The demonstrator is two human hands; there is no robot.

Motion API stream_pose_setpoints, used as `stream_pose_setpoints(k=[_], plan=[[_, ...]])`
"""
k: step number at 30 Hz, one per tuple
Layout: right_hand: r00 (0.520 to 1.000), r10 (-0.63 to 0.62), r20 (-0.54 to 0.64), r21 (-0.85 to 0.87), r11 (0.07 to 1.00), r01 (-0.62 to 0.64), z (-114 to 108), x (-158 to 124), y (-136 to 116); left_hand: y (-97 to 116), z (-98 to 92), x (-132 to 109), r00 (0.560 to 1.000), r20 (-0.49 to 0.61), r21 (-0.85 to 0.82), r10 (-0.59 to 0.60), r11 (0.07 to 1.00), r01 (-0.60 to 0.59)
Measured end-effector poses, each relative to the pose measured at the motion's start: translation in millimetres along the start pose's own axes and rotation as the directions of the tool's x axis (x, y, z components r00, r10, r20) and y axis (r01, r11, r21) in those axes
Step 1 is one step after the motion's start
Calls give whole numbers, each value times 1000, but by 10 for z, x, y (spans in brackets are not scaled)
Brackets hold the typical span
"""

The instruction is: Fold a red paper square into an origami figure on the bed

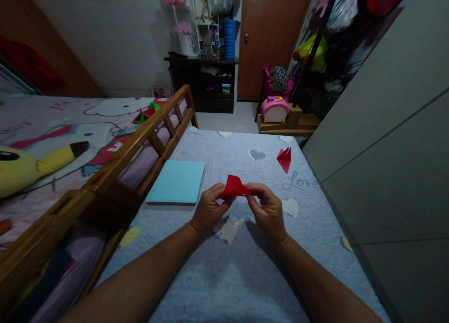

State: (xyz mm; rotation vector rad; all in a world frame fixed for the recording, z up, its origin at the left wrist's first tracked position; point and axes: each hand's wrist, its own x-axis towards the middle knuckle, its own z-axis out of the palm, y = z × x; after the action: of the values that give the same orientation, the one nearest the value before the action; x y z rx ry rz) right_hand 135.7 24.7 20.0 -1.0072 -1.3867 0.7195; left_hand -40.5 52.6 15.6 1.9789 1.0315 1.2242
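Between my two hands is a small piece of folded red paper (234, 186), held up above the bed. My left hand (209, 206) pinches its left end between thumb and fingers. At the other end, the thumb and forefinger of my right hand (269, 210) grip a narrow red tip. The fingers partly hide both ends of the paper. Farther off to the right, a second folded red paper piece (285, 160) with pointed ends lies on the sheet. A stack of light blue square paper (178, 181) rests to the left of my left hand.
The blue patterned bedsheet (228, 276) spreads under my arms. A wooden bed rail (140, 147) runs along the left, with a yellow plush toy (38, 168) and green and red folded paper (148, 112) beyond it. A grey cabinet (379, 126) borders the right side.
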Motion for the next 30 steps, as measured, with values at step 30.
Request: stream_pose_setpoints(k=[30], plan=[[982, -121, 144, -102, 985, 136, -19, 33, -133, -24, 64, 22, 937, 63, -518, -345, 791, 326]])
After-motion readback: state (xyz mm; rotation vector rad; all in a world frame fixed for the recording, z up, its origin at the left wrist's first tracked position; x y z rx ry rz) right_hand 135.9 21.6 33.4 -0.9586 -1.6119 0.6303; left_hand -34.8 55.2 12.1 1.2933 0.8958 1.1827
